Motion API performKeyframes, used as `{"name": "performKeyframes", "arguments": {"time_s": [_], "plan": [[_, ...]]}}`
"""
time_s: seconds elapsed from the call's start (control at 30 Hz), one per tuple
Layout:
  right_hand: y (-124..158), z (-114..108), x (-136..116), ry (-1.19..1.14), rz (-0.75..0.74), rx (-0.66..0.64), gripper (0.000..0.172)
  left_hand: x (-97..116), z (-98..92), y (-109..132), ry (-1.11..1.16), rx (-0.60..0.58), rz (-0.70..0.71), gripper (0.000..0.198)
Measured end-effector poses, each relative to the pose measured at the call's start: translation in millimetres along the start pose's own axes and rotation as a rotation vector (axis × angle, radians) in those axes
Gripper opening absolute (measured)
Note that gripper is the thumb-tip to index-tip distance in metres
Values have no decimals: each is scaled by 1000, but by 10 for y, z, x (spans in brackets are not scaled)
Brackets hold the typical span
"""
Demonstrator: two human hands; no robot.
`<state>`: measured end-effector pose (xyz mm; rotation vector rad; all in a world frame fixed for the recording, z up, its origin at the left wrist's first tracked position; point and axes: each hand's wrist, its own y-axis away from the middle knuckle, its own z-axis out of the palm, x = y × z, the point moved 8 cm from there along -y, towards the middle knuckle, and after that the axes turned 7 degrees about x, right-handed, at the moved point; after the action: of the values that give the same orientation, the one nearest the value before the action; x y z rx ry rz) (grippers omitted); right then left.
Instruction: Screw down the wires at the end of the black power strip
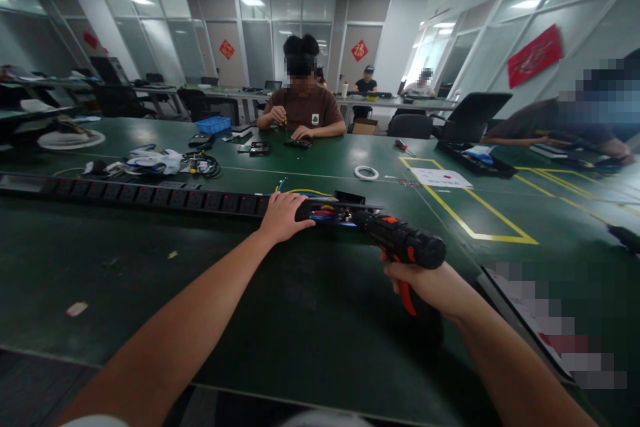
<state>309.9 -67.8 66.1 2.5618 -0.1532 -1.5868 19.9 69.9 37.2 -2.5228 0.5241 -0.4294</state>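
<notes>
While the near edge of the bench (pixel 215 395) shows only a scrap (pixel 77 309) towards its left end, the work sits further in. The right hand (pixel 407 277) has its fingers clamped around the grip of a black and orange drill (pixel 400 237), whose nose points left at the open end of a socket strip (pixel 200 200). The strip runs along the bench from its left side to about the middle. The left hand (pixel 284 217) clasps it just beside the opening, fingers over the top, thumb set apart on the near side. Coloured wires (pixel 325 211) lie inside between hand and drill.

The step in hand looks like screw work at that end; I cannot tell whether the bit touches a screw. The next move seems to call for a steady strip, a bit held in line and wires kept clear.

Marks on the drill are too small to read. Beyond the strip lie a white ring (pixel 366 173), printed paper (pixel 441 177) inside yellow tape, and a screwdriver (pixel 401 145). At the far edge, a co-worker (pixel 305 107) wears a shirt with a green emblem. A red poster (pixel 359 50) behind reads 福.
</notes>
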Motion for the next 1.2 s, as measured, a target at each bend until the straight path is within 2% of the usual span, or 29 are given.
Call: {"name": "performKeyframes", "arguments": {"time_s": [0.23, 0.4, 0.87, 1.2], "plan": [[29, -13, -17, -3, 13, 21, 39, -1, 5, 2, 9, 10, 9, 69], [29, -12, -13, 26, 13, 26, 42, -7, 12, -2, -1, 10, 12, 68], [-19, -1, 40, 81, -16, 20, 29, -1, 7, -5, -1, 9, 13, 68], [-17, -8, 42, 55, -10, 15, 30, 1, 12, -4, 6, 11, 14, 68]]}}
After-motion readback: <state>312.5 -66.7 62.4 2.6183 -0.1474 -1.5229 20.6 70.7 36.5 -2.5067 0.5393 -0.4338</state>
